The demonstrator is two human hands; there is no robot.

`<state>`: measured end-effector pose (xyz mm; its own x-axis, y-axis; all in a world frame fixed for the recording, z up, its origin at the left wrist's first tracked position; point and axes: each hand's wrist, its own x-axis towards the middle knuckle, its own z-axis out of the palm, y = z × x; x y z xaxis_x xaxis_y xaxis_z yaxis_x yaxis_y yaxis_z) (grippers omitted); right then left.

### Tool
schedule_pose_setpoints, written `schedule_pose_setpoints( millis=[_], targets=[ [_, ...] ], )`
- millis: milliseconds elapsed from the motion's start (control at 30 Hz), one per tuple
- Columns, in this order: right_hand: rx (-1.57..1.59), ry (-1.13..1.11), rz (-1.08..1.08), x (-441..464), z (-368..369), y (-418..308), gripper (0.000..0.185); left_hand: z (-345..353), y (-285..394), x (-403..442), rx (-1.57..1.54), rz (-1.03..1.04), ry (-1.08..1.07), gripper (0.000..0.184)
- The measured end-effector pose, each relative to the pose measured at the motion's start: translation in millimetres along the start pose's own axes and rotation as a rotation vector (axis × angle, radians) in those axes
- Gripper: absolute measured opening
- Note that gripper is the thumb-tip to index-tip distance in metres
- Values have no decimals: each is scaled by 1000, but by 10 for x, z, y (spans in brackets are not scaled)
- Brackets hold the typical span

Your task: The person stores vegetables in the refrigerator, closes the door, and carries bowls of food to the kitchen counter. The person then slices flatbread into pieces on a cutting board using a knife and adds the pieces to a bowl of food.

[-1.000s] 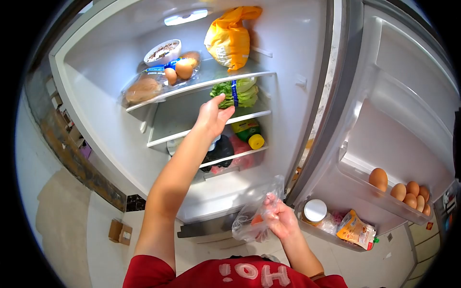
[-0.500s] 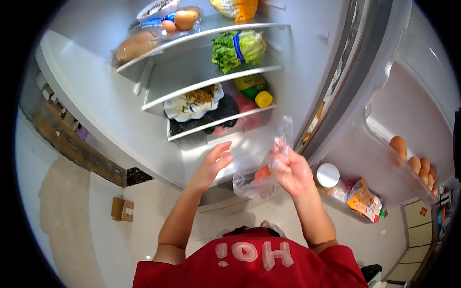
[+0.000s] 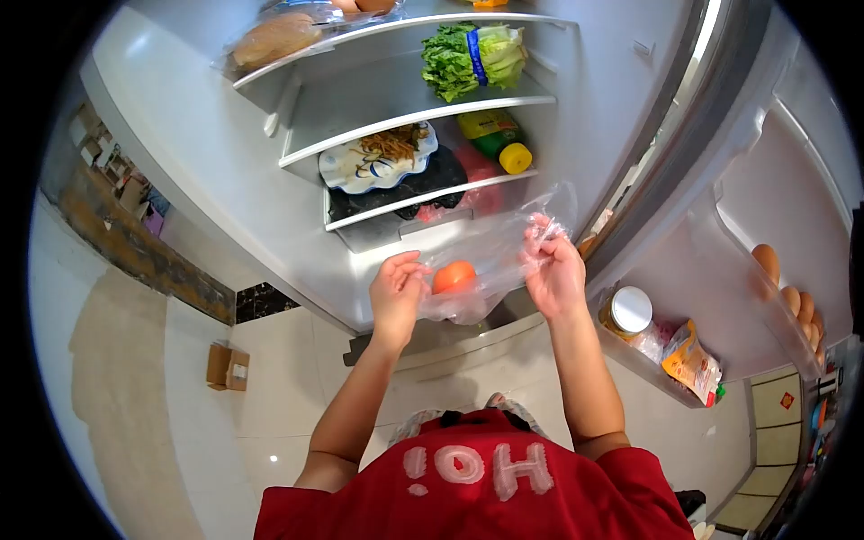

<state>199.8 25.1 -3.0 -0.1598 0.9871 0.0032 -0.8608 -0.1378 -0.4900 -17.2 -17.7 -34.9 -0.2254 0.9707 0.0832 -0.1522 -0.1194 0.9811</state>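
Between my hands, in front of the fridge's lowest part, hangs a clear plastic bag [image 3: 499, 270]. A round orange-red tomato [image 3: 454, 277] shows through it, near the bag's left side. My right hand [image 3: 553, 272] has its fingers closed on the bunched upper right of the bag. At the bag's left edge, next to the tomato, my left hand [image 3: 398, 290] is curled with its fingertips pinching the film. Part of the film is too see-through to trace.
Above are fridge shelves with a lettuce [image 3: 472, 61], a plate of food [image 3: 378, 158] and a green bottle [image 3: 495, 139] with a yellow cap. The open door at right carries eggs [image 3: 792, 300], a jar [image 3: 630, 309] and an orange pouch [image 3: 693, 364]. A small cardboard box [image 3: 227, 367] sits on the floor.
My left hand was apart from the bag with its fingers spread; now it is at the bag's left edge. The bag is spread wider, and the tomato has moved left and up.
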Motion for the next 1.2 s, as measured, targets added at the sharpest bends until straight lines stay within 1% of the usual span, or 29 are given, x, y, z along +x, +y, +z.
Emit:
schedule_pose_setpoints(
  millis=[33,67,100,133,167,200,233,267,333,367,433,467,533,600,667,700,767,800,833,900,933,967,1000,1033,1067,1100,1133,1167,1200],
  targets=[
    [-128,103,-69,-53,6,26,36,-9,-30,-1,4,-7,-4,30],
    [-125,111,-71,-96,-13,73,36,-16,-54,12,-129,-38,5,29],
    [-200,83,-129,-139,-39,138,36,6,-32,18,-262,-69,15,28],
    [-276,54,-187,-184,-75,200,36,42,2,27,-260,-75,9,28],
    [-401,-2,-222,-226,-134,264,35,84,57,39,-316,-124,53,26],
    [-550,-4,-249,-250,-204,373,34,122,105,49,-370,-172,97,25],
    [-699,-6,-276,-268,-282,470,34,138,106,59,-366,-176,91,25],
    [-695,1,-280,-290,-370,526,34,146,107,68,-403,-213,45,25],
    [-1042,-80,-295,-336,-467,584,35,170,129,95,-433,-257,-9,25],
    [-1038,-71,-297,-331,-505,581,35,187,159,110,-439,-280,12,24],
    [-760,169,-249,-274,-474,523,30,186,226,127,-441,-305,30,24],
    [-524,175,-302,-265,-440,483,30,162,265,136,-458,-304,8,24],
    [-545,260,-347,-302,-341,326,29,107,313,139,-473,-304,-16,24],
    [-574,312,-357,-432,-124,195,33,57,326,107,-489,-334,-118,24],
    [-1468,376,-794,-587,-31,190,47,66,330,64,-430,-380,-95,25],
    [-1469,377,-791,-670,47,174,47,78,336,43,-373,-421,-74,25],
    [-1627,404,-1105,-830,164,180,55,102,373,-27,-397,-424,-80,25],
    [-1587,431,-1293,-866,133,230,43,111,374,-58,-422,-422,-90,25],
    [-1590,429,-1290,-853,99,261,43,120,357,-88,-424,-424,-89,25],
    [-1490,-217,-1045,-831,9,331,24,130,323,-166,-450,-396,-92,22],
    [-1543,-185,-821,-747,18,433,19,122,302,-204,-453,-401,-99,22],
    [-1587,-142,-601,-647,21,564,14,125,272,-233,-462,-361,-113,22],
    [-1682,-156,-454,-576,-130,678,17,154,236,-247,-474,-325,-138,23],
    [-1769,-160,-303,-528,-187,715,19,185,203,-254,-481,-339,-176,23],
    [-1785,-121,-312,-520,-220,756,19,193,167,-253,-484,-331,-152,25],
    [-1957,-117,-252,-518,-185,799,25,181,128,-254,-485,-322,-121,27],
    [-2122,-117,-182,-511,-156,838,31,172,83,-243,-476,-299,-151,36],
    [-2127,-94,-184,-483,-156,867,31,184,65,-245,-478,-305,-169,36],
    [-2171,-111,-34,-439,-178,900,36,208,98,-252,-424,-286,-164,41]
  ],
)
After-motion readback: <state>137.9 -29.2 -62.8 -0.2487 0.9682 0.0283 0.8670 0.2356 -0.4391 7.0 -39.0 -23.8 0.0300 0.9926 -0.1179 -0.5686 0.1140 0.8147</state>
